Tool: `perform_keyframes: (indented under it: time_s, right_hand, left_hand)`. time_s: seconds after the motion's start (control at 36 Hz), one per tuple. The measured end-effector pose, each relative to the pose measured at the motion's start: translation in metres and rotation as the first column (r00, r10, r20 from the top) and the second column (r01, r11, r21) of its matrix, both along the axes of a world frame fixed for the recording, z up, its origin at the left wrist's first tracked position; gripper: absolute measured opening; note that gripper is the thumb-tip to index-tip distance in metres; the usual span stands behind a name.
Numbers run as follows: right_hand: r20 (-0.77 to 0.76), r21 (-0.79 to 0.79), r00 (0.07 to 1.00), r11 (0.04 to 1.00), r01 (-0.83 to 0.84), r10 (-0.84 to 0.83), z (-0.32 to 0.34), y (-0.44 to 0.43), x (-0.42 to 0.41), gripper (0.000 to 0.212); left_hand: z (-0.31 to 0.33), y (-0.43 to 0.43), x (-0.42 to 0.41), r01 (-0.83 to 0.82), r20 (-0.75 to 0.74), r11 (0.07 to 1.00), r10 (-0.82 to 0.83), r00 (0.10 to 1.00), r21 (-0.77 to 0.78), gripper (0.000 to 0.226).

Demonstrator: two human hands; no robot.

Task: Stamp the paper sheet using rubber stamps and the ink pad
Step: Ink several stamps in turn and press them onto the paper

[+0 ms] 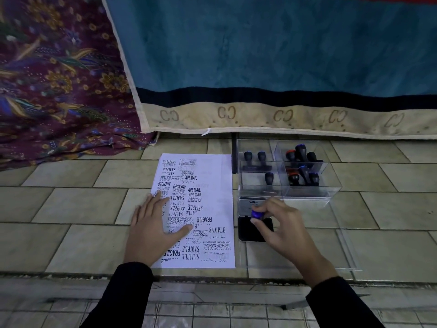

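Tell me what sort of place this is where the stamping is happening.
Probably a home, on a tiled floor or step rather than a desk: the paper sheet and clear stamp organizer lie directly on beige tiles, and a teal blanket and purple batik cloth drape down behind them.

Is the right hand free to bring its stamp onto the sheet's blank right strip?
Probably yes: the right hand holds the stamp at the ink pad beside the paper sheet, nothing lies between, and the left hand presses only the sheet's left side.
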State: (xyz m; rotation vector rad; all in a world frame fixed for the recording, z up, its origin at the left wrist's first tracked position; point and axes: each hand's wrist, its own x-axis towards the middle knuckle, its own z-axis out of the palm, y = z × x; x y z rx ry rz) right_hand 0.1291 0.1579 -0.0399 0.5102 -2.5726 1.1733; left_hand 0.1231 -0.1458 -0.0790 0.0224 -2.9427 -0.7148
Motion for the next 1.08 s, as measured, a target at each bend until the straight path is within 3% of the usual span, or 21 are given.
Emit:
perform_keyframes:
  time_s: [0.28,0.56,0.86,1.08]
  right_hand:
    - [0.026,0.044,0.998,0.997,-0.060,0.059,0.008,0.000,0.011,0.015]
    - [-0.014,-0.058,0.996,0.995,-0.086,0.085,0.033,-0.059,-0.059,0.023]
    - [0.085,0.193,0.987,0.969,-0.152,0.138,0.022,-0.113,-0.115,0.017]
    - [0.110,0.235,0.986,0.960,-0.152,0.129,0.017,-0.121,-0.119,0.020]
  left_hand:
    - [0.000,0.000,0.000,-0.010,-0.013,1.000,0.009,1.000,-0.011,0.104]
    - [-0.002,-0.001,-0.001,-0.008,-0.008,1.000,0.008,1.000,-0.023,0.102]
    - [0.000,0.001,0.000,-0.018,-0.011,1.000,0.018,1.000,-0.023,0.104]
    - [-0.001,0.000,-0.002,-0.010,-0.008,1.000,0.010,1.000,-0.021,0.103]
